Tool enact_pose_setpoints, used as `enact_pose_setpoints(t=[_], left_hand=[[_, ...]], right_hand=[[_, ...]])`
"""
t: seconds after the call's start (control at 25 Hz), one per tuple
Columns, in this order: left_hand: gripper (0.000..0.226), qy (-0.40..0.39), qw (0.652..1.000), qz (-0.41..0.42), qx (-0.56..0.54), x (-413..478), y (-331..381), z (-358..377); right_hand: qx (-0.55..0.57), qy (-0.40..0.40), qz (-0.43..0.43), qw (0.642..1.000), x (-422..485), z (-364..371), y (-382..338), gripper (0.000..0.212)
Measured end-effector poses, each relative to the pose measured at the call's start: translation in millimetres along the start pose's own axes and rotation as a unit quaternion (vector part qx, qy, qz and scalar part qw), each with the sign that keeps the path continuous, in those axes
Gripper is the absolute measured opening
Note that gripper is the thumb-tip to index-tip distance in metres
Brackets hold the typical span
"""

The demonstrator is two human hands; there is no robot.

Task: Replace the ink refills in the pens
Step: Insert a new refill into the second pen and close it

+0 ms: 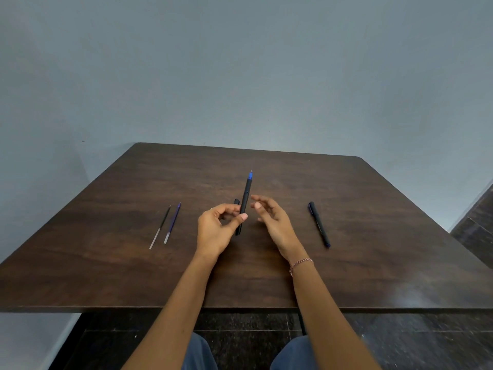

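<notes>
My left hand (217,228) pinches a black pen (246,198) between thumb and fingers, its blue tip pointing up and away over the middle of the brown table (106,263). A black pen cap (236,202) shows just behind my left fingers; whether the hand holds it I cannot tell. Just right of the pen, my right hand (274,222) hovers with loosely spread fingers and holds nothing. A second capped black pen (319,224) lies on the table to the right. On the left lie two refills side by side, a black one (160,227) and a blue one (173,222).
The table's near edge (240,309) runs across in front of my knees. A grey-blue wall stands right behind the table's far edge. Dark floor tiles show to the right and below.
</notes>
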State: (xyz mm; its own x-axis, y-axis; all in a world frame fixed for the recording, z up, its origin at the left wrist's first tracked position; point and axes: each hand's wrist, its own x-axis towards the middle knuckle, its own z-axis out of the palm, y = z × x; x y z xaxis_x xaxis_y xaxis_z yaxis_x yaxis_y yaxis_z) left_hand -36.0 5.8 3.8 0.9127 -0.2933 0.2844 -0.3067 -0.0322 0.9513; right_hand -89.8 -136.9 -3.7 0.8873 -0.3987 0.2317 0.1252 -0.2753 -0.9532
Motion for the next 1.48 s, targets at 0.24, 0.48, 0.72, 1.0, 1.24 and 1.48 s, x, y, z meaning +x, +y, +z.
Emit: enact_pose_setpoints(t=[0.24,0.48,0.72,1.0,1.24,1.48], left_hand=[[0.02,0.081,0.993,-0.053,-0.063,2.8,-0.2,-3.3],[0.02,0.102,0.987,-0.071,-0.1,2.9,-1.4,-6.0],[0.018,0.106,0.984,-0.08,-0.115,7.1,-8.0,-4.6],[0.019,0.097,0.985,-0.085,-0.115,8.2,-8.3,-4.4],[0.02,0.074,0.988,-0.094,-0.094,5.8,-1.9,-3.6],[0.016,-0.019,0.993,-0.066,-0.092,-0.4,2.3,-1.3]], right_hand=[[-0.358,-0.025,-0.069,0.931,5.9,13.0,0.7,0.036],[-0.549,0.025,-0.112,0.828,18.7,41.4,-11.5,0.044],[-0.608,0.006,-0.106,0.787,32.7,48.7,-15.5,0.03],[-0.54,0.045,-0.07,0.838,27.2,43.7,-9.6,0.025],[-0.379,0.077,-0.001,0.922,14.8,18.6,-9.4,0.012],[0.025,0.139,0.036,0.989,2.3,-9.7,-1.7,0.023]])
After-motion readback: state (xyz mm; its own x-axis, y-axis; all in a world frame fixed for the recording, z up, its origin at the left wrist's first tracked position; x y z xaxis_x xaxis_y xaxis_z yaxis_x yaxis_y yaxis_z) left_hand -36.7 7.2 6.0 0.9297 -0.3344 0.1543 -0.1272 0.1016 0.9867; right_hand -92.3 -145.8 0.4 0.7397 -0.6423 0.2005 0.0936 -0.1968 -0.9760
